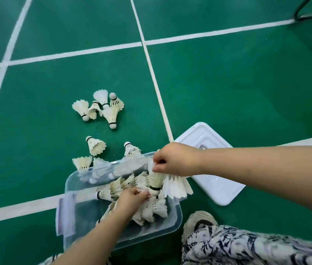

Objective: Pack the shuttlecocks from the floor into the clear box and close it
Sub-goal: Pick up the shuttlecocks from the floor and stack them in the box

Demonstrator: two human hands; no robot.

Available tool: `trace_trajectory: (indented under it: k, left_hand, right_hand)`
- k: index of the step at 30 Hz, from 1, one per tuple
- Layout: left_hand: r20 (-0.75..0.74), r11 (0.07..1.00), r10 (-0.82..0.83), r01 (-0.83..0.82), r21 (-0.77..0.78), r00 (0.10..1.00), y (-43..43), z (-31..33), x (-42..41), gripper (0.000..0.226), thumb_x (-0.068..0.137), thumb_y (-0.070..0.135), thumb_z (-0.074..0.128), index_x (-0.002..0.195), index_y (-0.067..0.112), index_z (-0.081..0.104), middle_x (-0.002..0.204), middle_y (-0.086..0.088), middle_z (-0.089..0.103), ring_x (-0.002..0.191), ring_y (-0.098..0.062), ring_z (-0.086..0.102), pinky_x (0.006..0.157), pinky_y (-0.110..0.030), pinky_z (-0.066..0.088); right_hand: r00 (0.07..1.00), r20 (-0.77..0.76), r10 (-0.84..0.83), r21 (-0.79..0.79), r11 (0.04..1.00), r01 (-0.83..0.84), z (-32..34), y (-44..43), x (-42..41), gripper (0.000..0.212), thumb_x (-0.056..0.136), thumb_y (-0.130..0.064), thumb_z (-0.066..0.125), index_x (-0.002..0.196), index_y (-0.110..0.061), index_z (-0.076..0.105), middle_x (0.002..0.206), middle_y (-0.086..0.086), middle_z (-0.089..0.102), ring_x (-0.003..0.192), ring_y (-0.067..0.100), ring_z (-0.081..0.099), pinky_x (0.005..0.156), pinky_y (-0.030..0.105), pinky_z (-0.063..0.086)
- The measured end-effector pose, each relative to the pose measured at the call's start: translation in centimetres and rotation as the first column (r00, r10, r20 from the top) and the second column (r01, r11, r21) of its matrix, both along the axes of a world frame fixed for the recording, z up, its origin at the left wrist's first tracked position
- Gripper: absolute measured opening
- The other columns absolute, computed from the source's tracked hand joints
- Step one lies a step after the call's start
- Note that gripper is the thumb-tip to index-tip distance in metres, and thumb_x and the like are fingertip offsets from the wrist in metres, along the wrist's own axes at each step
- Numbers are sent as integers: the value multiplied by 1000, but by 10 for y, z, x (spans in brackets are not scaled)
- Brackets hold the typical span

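Note:
The clear box sits on the green floor, holding several white shuttlecocks. My right hand hovers over the box's far right corner, pinching the feathers of a shuttlecock that hangs cork down, with another fanned shuttlecock beside it. My left hand is inside the box, fingers closed on shuttlecock feathers in the pile. A cluster of several shuttlecocks lies farther out on the floor. Three more shuttlecocks rest just beyond the box's far rim. The white lid lies flat on the floor to the right.
White court lines cross the green floor. My shoe and patterned trouser leg are at the bottom right, next to the box. A dark metal frame leg stands at the top right corner.

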State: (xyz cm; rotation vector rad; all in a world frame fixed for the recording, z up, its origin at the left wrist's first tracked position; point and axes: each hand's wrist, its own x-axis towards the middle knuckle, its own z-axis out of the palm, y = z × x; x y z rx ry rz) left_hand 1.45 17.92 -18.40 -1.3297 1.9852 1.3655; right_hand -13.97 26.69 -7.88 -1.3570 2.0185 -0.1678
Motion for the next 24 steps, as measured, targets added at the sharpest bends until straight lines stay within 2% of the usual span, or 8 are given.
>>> trace_trajectory:
  k: [2,6,9,11,14,17,21,24]
  left_hand:
    - [14,1000,5,-5,8,1000,0,-3,-4,26,85,29,62,98,6,64,89,-8,67,79,-20,60,73,-31,50]
    - [42,999,-27,28,-17,999,1,-1,-6,60,83,36,65,130,2,48,129,-14,56,114,-27,55,93,-33,44]
    - [45,993,-93,97,-74,995,-2,7,-3,56,78,43,67,117,5,57,120,-13,62,109,-28,58,92,-37,46]
    - [39,981,-136,140,-138,990,-8,17,1,49,77,43,68,111,9,59,112,-9,65,101,-24,61,86,-34,48]
    - [-97,963,-165,139,-230,982,-19,38,4,46,78,31,70,120,22,53,107,2,63,88,-12,60,77,-28,51]
    - [-219,873,-405,304,-380,888,-30,66,0,52,79,24,70,126,32,50,120,6,50,109,-11,52,89,-24,43]
    - [-154,699,-627,464,-544,764,-45,85,2,23,79,29,69,98,15,70,119,3,58,113,-17,48,89,-22,33]
    - [-138,686,-636,474,-552,760,-50,88,9,22,79,30,68,89,11,71,97,2,61,95,-14,43,72,-20,29]
  right_hand:
    - [1000,1,-8,13,1000,8,-2,0,-3,29,94,-31,48,70,-15,49,63,-2,46,71,21,47,63,28,34]
    - [1000,-5,2,35,999,-2,-2,-3,-5,32,95,-31,47,66,-18,46,63,-3,46,71,20,46,63,28,35]
    - [999,-21,35,69,997,-33,-2,-6,-4,36,95,-30,46,60,-25,39,61,-7,43,71,20,45,60,29,34]
    - [997,-20,70,98,993,-68,-1,-7,-2,27,96,-29,46,70,-20,46,62,-8,43,72,20,46,59,29,33]
    - [989,-28,144,118,983,-139,5,-11,2,16,94,-29,49,82,-19,53,63,-9,45,74,21,47,56,29,32]
    - [969,-69,238,124,966,-228,14,-20,12,20,94,-30,50,101,-17,64,80,-4,57,78,18,46,64,27,31]
    - [941,-102,323,75,946,-316,20,-34,26,25,94,-29,51,109,-16,64,105,5,65,93,24,57,69,28,34]
    - [929,-131,346,54,938,-342,22,-40,33,26,94,-29,50,112,-17,64,108,4,65,98,23,57,69,27,33]
